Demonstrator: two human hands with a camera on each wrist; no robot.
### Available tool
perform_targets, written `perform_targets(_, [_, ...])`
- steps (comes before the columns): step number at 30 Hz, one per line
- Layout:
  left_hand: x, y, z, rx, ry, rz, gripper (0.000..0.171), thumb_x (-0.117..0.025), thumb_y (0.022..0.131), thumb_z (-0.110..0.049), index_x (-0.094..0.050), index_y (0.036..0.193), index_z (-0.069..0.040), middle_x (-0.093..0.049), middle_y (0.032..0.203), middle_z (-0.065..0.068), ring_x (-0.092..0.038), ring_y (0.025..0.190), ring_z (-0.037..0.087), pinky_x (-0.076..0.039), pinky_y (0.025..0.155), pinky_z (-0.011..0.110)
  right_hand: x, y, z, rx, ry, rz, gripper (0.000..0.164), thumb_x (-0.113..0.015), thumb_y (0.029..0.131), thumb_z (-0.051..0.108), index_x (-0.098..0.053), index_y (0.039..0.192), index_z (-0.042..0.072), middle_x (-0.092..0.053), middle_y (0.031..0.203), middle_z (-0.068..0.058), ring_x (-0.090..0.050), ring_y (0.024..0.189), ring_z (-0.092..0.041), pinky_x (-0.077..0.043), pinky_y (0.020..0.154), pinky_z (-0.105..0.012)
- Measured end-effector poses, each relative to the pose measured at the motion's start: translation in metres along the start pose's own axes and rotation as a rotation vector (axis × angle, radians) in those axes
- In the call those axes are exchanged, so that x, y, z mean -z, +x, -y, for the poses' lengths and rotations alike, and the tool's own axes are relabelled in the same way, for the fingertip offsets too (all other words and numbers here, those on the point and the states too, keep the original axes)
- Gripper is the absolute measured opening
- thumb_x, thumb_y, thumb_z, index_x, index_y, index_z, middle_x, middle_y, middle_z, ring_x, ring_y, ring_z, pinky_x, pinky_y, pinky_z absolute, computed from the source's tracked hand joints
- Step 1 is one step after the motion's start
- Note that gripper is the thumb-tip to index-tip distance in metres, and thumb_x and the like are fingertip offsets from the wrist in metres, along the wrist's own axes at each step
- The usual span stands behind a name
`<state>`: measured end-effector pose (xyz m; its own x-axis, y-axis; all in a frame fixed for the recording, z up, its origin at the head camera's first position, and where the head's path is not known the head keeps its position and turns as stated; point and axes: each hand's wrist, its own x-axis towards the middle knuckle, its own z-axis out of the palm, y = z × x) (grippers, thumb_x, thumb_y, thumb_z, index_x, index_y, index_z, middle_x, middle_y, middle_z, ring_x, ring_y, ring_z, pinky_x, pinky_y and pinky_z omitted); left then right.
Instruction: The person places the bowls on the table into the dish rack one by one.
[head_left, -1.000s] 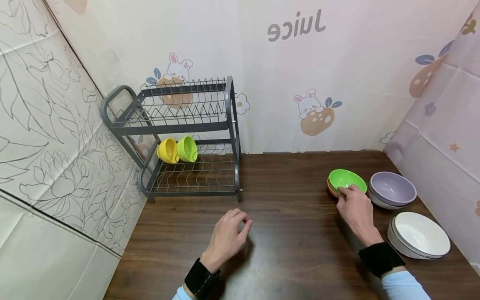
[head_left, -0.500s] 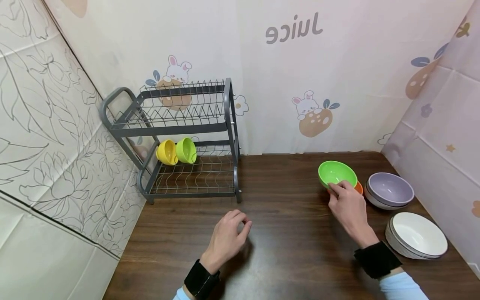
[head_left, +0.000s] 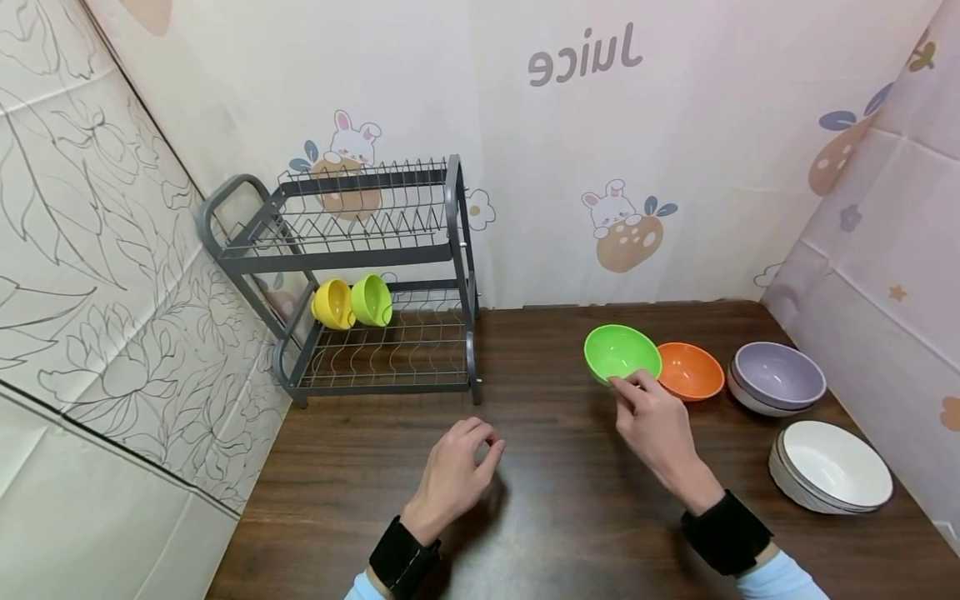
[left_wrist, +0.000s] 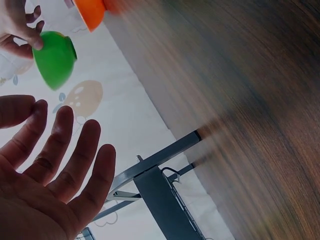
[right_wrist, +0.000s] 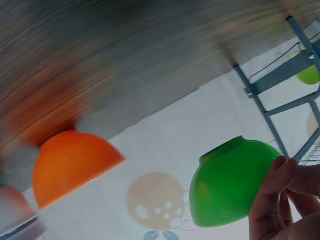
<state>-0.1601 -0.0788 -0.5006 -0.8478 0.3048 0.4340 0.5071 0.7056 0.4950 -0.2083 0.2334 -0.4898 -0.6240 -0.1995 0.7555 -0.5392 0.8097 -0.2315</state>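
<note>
A green bowl (head_left: 619, 350) is pinched at its near rim by my right hand (head_left: 660, 433), thumb and fingers on the edge. In the right wrist view the bowl (right_wrist: 230, 185) hangs clear of the tabletop. Just right of it an orange bowl (head_left: 692, 372) sits on the table. My left hand (head_left: 453, 475) holds nothing, its fingers loosely bent above the table in front of the rack. The left wrist view shows that palm (left_wrist: 40, 195) bare, with the fingers apart.
A grey two-tier dish rack (head_left: 375, 387) stands at the back left. On its lower tier lean a yellow cup (head_left: 333, 304) and a light green cup (head_left: 372, 301). Stacked purple bowls (head_left: 780, 375) and white bowls (head_left: 836, 467) stand at the right. Printed cloth walls enclose the table.
My right hand has lifted the green bowl out of the orange bowl and carried it left, leaving the orange one uncovered. My left hand has stayed in place.
</note>
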Motion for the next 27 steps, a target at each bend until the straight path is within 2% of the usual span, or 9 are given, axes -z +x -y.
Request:
perform_targets(8, [0.004, 0.009, -0.003, -0.021, -0.024, -0.014, 0.009, -0.073, 0.102, -0.02, -0.072, 0.093, -0.018, -0.066, 0.095, -0.007, -0.064, 0.091, 0.014, -0.056, 0.077, 0.032, 0.0, 0.005, 0.016, 0.043, 0.035, -0.016, 0.029, -0.078, 0.076, -0.013, -0.081, 0.102, -0.002, -0.063, 0.088, -0.009, -0.062, 0.064, -0.019, -0.053, 0.051, -0.038])
perform_targets(13, [0.009, 0.02, -0.005, -0.028, -0.046, -0.031, 0.005, -0.071, 0.103, -0.021, -0.074, 0.101, -0.017, -0.069, 0.103, -0.005, -0.066, 0.098, 0.015, -0.057, 0.083, 0.034, -0.002, 0.008, 0.028, 0.079, 0.079, -0.014, 0.031, -0.076, 0.075, -0.014, -0.081, 0.102, 0.0, -0.064, 0.089, -0.008, -0.061, 0.064, -0.018, -0.052, 0.05, -0.037])
perform_targets(18, [0.01, 0.028, -0.007, -0.038, -0.063, -0.027, 0.009, -0.07, 0.104, -0.023, -0.074, 0.107, -0.016, -0.07, 0.109, -0.004, -0.066, 0.105, 0.016, -0.057, 0.088, 0.037, -0.006, 0.007, 0.036, 0.098, 0.093, -0.008, 0.032, -0.075, 0.073, -0.015, -0.081, 0.1, 0.001, -0.063, 0.089, -0.006, -0.06, 0.061, -0.016, -0.053, 0.05, -0.035])
perform_targets(27, [0.011, 0.032, -0.008, 0.003, -0.075, -0.015, 0.02, -0.07, 0.104, -0.023, -0.073, 0.121, -0.013, -0.072, 0.123, 0.001, -0.065, 0.119, 0.019, -0.055, 0.098, 0.04, -0.012, 0.001, 0.053, 0.105, 0.173, 0.004, 0.031, -0.069, 0.076, -0.014, -0.08, 0.1, 0.002, -0.063, 0.091, -0.005, -0.06, 0.063, -0.016, -0.053, 0.052, -0.035])
